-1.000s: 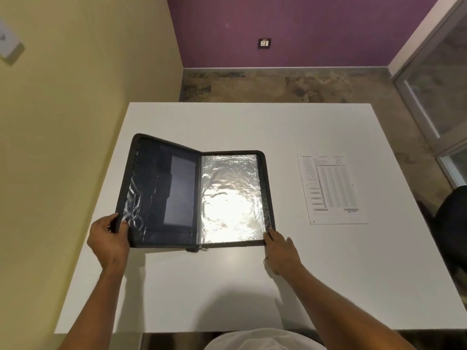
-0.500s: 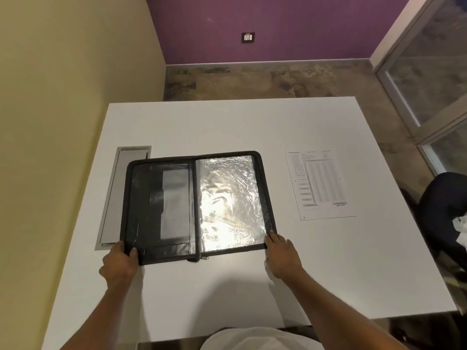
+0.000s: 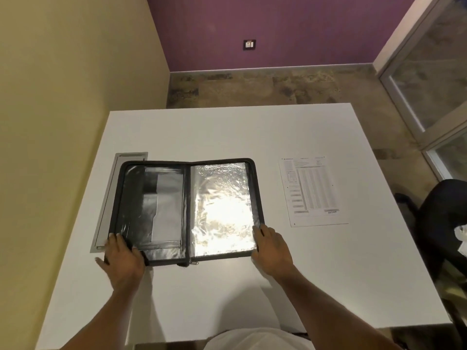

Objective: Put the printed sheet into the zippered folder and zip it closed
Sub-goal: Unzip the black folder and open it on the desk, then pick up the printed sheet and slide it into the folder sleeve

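Observation:
The black zippered folder (image 3: pixel 187 210) lies flat and fully spread on the white table (image 3: pixel 227 132), shiny plastic sleeves showing on both halves. My left hand (image 3: pixel 121 258) rests on its near left corner, fingers spread over the edge. My right hand (image 3: pixel 271 246) presses the near right corner, fingertips on the zipper border. The printed sheet (image 3: pixel 313 190) lies flat on the table to the right of the folder, apart from it and untouched. A zipper pull (image 3: pixel 193 262) shows at the bottom of the spine.
A grey metal cable hatch (image 3: pixel 111 198) is set into the table, partly under the folder's left edge. A yellow wall runs close along the left. A dark chair (image 3: pixel 444 218) stands off the table's right side.
The folder's left cover has come down from tilted up to flat on the table. My left hand slid from its outer edge onto the near left corner. The right hand stayed.

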